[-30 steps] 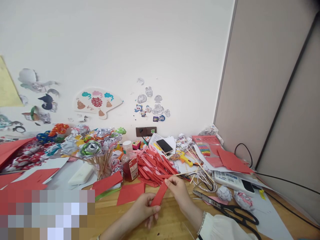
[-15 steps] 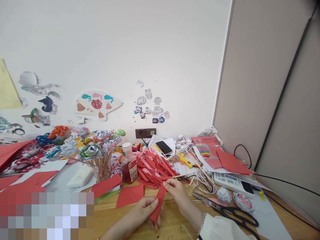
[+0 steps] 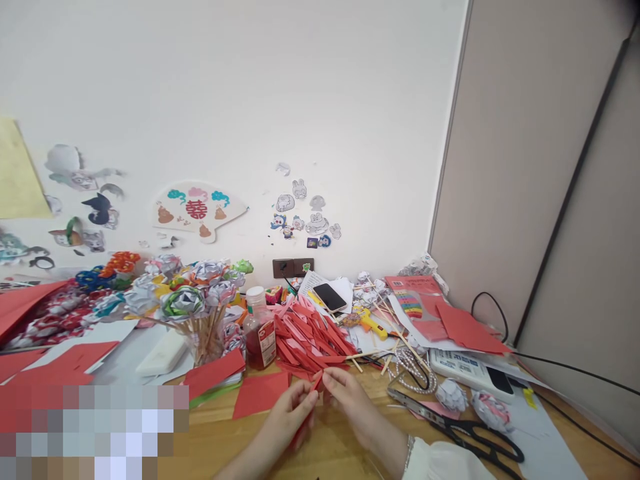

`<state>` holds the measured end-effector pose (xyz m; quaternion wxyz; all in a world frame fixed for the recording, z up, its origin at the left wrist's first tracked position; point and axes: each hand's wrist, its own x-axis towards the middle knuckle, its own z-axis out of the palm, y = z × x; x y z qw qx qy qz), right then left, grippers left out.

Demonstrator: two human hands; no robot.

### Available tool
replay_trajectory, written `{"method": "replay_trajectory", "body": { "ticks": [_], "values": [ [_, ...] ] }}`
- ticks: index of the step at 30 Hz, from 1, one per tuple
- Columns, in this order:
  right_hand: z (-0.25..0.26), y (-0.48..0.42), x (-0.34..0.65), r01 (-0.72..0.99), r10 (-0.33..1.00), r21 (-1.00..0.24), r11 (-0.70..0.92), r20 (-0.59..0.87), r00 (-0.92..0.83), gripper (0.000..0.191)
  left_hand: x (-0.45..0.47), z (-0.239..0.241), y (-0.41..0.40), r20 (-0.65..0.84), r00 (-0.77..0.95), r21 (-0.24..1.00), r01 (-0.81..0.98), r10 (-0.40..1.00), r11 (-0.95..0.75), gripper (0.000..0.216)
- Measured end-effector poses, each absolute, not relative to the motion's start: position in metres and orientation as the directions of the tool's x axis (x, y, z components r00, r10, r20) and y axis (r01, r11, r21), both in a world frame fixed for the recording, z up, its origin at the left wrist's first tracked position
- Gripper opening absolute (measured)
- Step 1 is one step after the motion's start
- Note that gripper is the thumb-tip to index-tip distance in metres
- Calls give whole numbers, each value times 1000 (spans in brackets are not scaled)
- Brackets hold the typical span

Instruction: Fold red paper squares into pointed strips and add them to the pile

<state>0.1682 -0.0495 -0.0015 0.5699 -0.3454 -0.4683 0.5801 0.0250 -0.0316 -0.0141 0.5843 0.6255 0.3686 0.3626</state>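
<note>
Over the wooden table, my left hand (image 3: 294, 415) grips a folded piece of red paper (image 3: 318, 379) between thumb and fingers. A narrow tip of the paper shows above the thumb; most of it is covered by my fingers. My right hand (image 3: 345, 395) is closed at the paper's upper end, thumb and forefinger pinched there. Just beyond both hands lies a heap of folded red and pink paper strips (image 3: 313, 330). A flat red paper sheet (image 3: 263, 393) rests to the left of my left hand.
Large black-handled scissors (image 3: 453, 425) lie right of my right hand, near a string of beads (image 3: 407, 367) and crumpled paper balls (image 3: 451, 395). Behind stand a glass bottle (image 3: 260, 333) and paper flowers (image 3: 185, 301). A phone (image 3: 330, 298) and yellow glue gun (image 3: 373, 325) lie farther back.
The red paper, held as a long slanted strip before, now shows only a narrow tip between my hands. My right hand has moved slightly down, and both hands are closer together.
</note>
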Motion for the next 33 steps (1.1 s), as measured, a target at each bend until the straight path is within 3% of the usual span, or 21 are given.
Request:
{"method": "replay_trajectory", "body": {
  "ticks": [6, 11, 25, 33],
  "values": [
    [0, -52, 167, -386, 987, -922, 34, 93, -134, 37, 20, -4, -32, 198, 338, 930, 233, 920, -286, 48],
    [1, -53, 166, -367, 988, -930, 19, 73, -136, 38, 17, -1, -30, 250, 326, 828, 415, 912, -376, 39],
    [-6, -45, 170, -248, 989, -968, 31, 65, -129, 41, 14, 1, -33, 274, 359, 749, 503, 892, -432, 27],
    [1, -44, 173, -95, 987, -990, 104, 114, -116, 43, 16, 10, -37, 202, 444, 836, 386, 873, -390, 32]
  ]
}}
